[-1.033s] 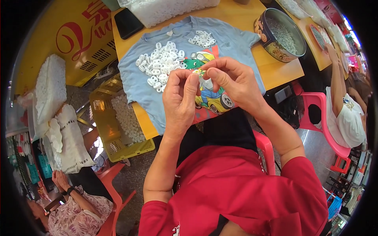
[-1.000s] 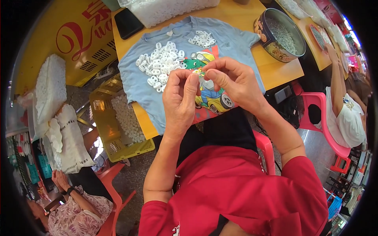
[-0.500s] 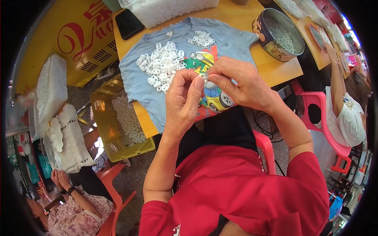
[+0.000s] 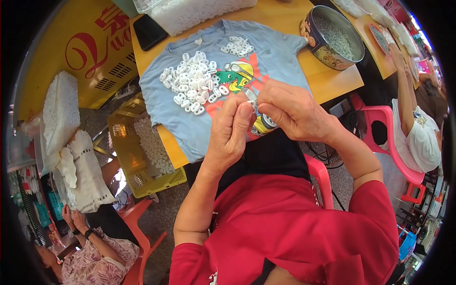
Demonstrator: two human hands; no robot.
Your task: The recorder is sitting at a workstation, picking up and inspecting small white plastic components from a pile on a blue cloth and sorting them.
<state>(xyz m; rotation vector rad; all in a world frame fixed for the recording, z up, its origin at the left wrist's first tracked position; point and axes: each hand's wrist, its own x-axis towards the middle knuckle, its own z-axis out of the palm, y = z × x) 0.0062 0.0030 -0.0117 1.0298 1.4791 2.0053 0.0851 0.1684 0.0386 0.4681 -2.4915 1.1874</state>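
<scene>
My left hand (image 4: 230, 127) is closed in a pinch, with a bit of a small white plastic piece (image 4: 251, 102) showing at the thumb tip. Close against it, my right hand (image 4: 298, 113) has its thumb and fingers pressed together; what they hold is hidden. Both hands are above a light blue T-shirt (image 4: 166, 111) with a printed cartoon, spread over the table. Beyond my left hand lies a heap of white oval two-holed plastic pieces (image 4: 190, 83) on the shirt. Farther back is a smaller group of white pieces (image 4: 237, 46).
A round tin (image 4: 328, 56) of small silvery bits stands on the yellow table (image 4: 339, 84). A clear tub (image 4: 190, 19) of white pieces and a black phone (image 4: 148, 32) are at the back. A yellow crate (image 4: 124, 152) sits lower left. Other people work at both sides.
Both hands have moved slightly down and to the right relative to the shirt, and their fingertips have drawn closer together. More of the white heap's near edge is uncovered.
</scene>
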